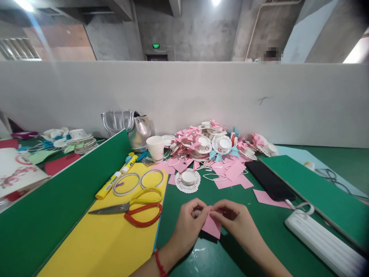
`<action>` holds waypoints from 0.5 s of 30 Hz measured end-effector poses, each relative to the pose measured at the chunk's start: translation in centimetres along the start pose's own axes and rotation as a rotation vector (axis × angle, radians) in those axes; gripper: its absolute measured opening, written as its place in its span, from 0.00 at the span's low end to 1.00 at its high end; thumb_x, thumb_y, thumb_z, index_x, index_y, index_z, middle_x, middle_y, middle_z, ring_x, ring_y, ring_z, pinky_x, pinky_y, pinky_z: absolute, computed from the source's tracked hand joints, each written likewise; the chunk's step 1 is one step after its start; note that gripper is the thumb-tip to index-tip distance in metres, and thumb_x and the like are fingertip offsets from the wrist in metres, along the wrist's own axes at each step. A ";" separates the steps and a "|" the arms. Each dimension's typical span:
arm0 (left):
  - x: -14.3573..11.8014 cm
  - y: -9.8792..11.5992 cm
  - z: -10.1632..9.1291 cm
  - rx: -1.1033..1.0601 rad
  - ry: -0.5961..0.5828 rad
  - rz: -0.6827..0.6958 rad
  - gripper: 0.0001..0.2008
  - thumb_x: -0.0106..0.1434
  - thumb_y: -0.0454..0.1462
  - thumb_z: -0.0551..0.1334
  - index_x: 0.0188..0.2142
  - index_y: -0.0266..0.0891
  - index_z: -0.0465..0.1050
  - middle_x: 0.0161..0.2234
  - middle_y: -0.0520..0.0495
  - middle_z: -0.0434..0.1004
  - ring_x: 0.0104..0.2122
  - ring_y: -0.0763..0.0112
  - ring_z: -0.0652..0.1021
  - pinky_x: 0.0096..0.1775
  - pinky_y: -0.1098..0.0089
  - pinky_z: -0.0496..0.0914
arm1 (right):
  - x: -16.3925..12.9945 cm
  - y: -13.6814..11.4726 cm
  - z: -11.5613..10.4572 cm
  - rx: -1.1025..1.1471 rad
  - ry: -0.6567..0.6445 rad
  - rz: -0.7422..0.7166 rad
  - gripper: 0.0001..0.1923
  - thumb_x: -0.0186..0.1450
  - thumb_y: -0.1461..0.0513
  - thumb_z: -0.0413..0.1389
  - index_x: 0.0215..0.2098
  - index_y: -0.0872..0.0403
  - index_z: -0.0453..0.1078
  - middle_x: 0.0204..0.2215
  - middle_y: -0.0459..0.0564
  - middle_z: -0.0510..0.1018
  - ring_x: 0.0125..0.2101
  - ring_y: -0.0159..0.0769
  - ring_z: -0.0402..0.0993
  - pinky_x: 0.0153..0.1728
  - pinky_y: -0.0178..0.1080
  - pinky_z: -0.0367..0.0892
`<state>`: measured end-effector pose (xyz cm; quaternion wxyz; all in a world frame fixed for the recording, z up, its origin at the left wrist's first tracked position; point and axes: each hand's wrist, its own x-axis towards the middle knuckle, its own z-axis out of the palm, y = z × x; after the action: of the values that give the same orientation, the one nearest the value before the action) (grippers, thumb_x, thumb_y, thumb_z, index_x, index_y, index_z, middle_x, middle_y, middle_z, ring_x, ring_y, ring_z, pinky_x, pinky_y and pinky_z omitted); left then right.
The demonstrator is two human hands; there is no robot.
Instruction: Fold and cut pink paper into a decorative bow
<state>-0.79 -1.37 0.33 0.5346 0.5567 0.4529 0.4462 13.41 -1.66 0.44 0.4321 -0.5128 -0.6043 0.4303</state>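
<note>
Both hands pinch a small piece of pink paper (212,227) over the green table. My left hand (189,219), with a red cord bracelet at the wrist, grips its upper left edge between thumb and fingers. From the other side my right hand (232,216) pinches the top of the same paper. Just beyond the hands lies a white paper hat (188,180) with a fringed brim. Behind it are loose pink paper pieces (234,171) with white strings and a heap of paper hats (204,144) with pink and blue bows.
To the left, scissors (128,207), tape rolls (126,184) and glue sticks (108,186) lie on yellow paper (86,246). A paper cup (155,149) and silver bag (123,122) stand behind. A phone (269,180) and power strip (323,242) lie right, beside low green dividers.
</note>
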 end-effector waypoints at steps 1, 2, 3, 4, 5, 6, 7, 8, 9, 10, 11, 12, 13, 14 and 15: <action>0.1 0.0 0.0 -0.019 0.030 0.004 0.09 0.53 0.37 0.58 0.20 0.35 0.64 0.18 0.56 0.60 0.19 0.78 0.60 0.21 0.77 0.54 | 0.0 0.1 0.1 0.060 0.021 0.039 0.06 0.51 0.60 0.59 0.22 0.55 0.70 0.19 0.45 0.73 0.21 0.32 0.68 0.22 0.33 0.64; 0.2 0.0 -0.1 -0.041 0.064 0.005 0.09 0.52 0.37 0.59 0.19 0.35 0.64 0.18 0.56 0.60 0.19 0.78 0.60 0.21 0.77 0.55 | 0.0 0.2 0.2 0.126 0.049 0.077 0.07 0.50 0.59 0.59 0.21 0.55 0.68 0.17 0.44 0.72 0.20 0.31 0.68 0.21 0.32 0.64; 0.3 0.1 -0.1 -0.062 0.093 0.000 0.09 0.52 0.37 0.59 0.19 0.35 0.64 0.17 0.56 0.59 0.18 0.79 0.60 0.20 0.77 0.55 | 0.1 0.4 0.3 0.194 0.083 0.110 0.09 0.49 0.58 0.60 0.21 0.55 0.67 0.17 0.43 0.71 0.19 0.31 0.67 0.21 0.32 0.64; 0.3 0.0 -0.2 -0.078 0.114 -0.009 0.09 0.52 0.37 0.59 0.19 0.35 0.65 0.16 0.57 0.58 0.16 0.80 0.59 0.19 0.78 0.54 | 0.1 0.5 0.4 0.255 0.124 0.135 0.11 0.48 0.58 0.61 0.21 0.54 0.65 0.16 0.42 0.70 0.19 0.30 0.67 0.20 0.32 0.64; 0.3 0.0 -0.2 -0.088 0.126 -0.019 0.09 0.52 0.38 0.59 0.20 0.35 0.65 0.15 0.58 0.57 0.15 0.80 0.58 0.18 0.78 0.52 | 0.1 0.7 0.4 0.300 0.165 0.154 0.12 0.47 0.57 0.62 0.20 0.54 0.64 0.16 0.42 0.69 0.18 0.30 0.66 0.20 0.32 0.64; 0.4 0.0 -0.2 -0.092 0.133 -0.029 0.10 0.52 0.39 0.59 0.20 0.35 0.66 0.14 0.59 0.57 0.14 0.81 0.57 0.17 0.78 0.51 | 0.1 0.7 0.5 0.326 0.200 0.170 0.13 0.46 0.56 0.62 0.19 0.54 0.63 0.16 0.42 0.69 0.18 0.30 0.66 0.20 0.32 0.64; 0.4 0.0 -0.2 -0.092 0.135 -0.035 0.10 0.52 0.40 0.59 0.21 0.35 0.66 0.13 0.59 0.57 0.13 0.81 0.57 0.16 0.78 0.51 | 0.1 0.8 0.5 0.330 0.223 0.184 0.14 0.46 0.55 0.62 0.19 0.55 0.63 0.16 0.42 0.68 0.18 0.30 0.65 0.19 0.32 0.63; 0.4 -0.1 -0.2 -0.091 0.136 -0.035 0.11 0.52 0.40 0.60 0.21 0.34 0.67 0.13 0.58 0.58 0.12 0.82 0.58 0.16 0.78 0.51 | 0.1 0.8 0.5 0.319 0.231 0.199 0.15 0.47 0.55 0.62 0.18 0.55 0.64 0.15 0.42 0.68 0.18 0.29 0.65 0.19 0.32 0.62; 0.4 -0.1 -0.2 -0.090 0.137 -0.034 0.11 0.51 0.41 0.60 0.21 0.34 0.67 0.13 0.58 0.59 0.12 0.82 0.59 0.16 0.78 0.51 | 0.1 0.7 0.4 0.302 0.224 0.213 0.15 0.47 0.54 0.62 0.17 0.56 0.65 0.15 0.42 0.67 0.18 0.29 0.64 0.19 0.31 0.62; 0.4 -0.1 -0.2 -0.090 0.136 -0.032 0.11 0.51 0.41 0.60 0.21 0.34 0.68 0.13 0.57 0.60 0.12 0.82 0.59 0.16 0.78 0.52 | 0.0 0.6 0.4 0.288 0.209 0.229 0.15 0.47 0.53 0.61 0.17 0.57 0.67 0.15 0.43 0.67 0.18 0.29 0.64 0.19 0.31 0.61; 0.4 -0.2 -0.1 -0.088 0.130 -0.031 0.11 0.51 0.41 0.61 0.21 0.34 0.68 0.13 0.57 0.60 0.11 0.82 0.60 0.15 0.78 0.52 | 0.0 0.4 0.4 0.281 0.193 0.243 0.15 0.48 0.53 0.61 0.18 0.57 0.69 0.15 0.43 0.68 0.18 0.29 0.63 0.19 0.31 0.61; 0.4 -0.2 -0.1 -0.083 0.124 -0.030 0.11 0.50 0.41 0.61 0.20 0.34 0.68 0.13 0.57 0.60 0.11 0.82 0.60 0.15 0.78 0.53 | -0.1 0.3 0.4 0.284 0.180 0.255 0.15 0.48 0.53 0.60 0.19 0.58 0.70 0.15 0.43 0.68 0.18 0.29 0.63 0.20 0.31 0.61; 0.4 -0.2 -0.1 -0.075 0.116 -0.029 0.11 0.50 0.41 0.61 0.20 0.34 0.68 0.13 0.57 0.60 0.11 0.82 0.60 0.15 0.79 0.53 | -0.1 0.1 0.5 0.292 0.170 0.262 0.15 0.48 0.53 0.60 0.19 0.58 0.71 0.15 0.43 0.68 0.19 0.29 0.63 0.20 0.31 0.60; 0.4 -0.2 -0.1 -0.066 0.110 -0.027 0.11 0.50 0.41 0.61 0.20 0.34 0.67 0.13 0.57 0.60 0.11 0.82 0.60 0.15 0.79 0.53 | -0.1 0.0 0.5 0.301 0.167 0.266 0.15 0.48 0.53 0.60 0.19 0.58 0.71 0.14 0.43 0.68 0.18 0.29 0.63 0.20 0.31 0.60; 0.4 -0.2 -0.1 -0.060 0.104 -0.026 0.11 0.50 0.40 0.60 0.19 0.35 0.67 0.13 0.57 0.60 0.11 0.81 0.61 0.15 0.79 0.53 | -0.1 -0.2 0.5 0.306 0.171 0.264 0.14 0.48 0.53 0.60 0.18 0.58 0.71 0.14 0.42 0.68 0.18 0.29 0.62 0.20 0.30 0.60</action>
<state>-0.83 -0.92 0.14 0.5325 0.5108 0.4738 0.4808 12.91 -1.86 0.47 0.4944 -0.5504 -0.4206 0.5251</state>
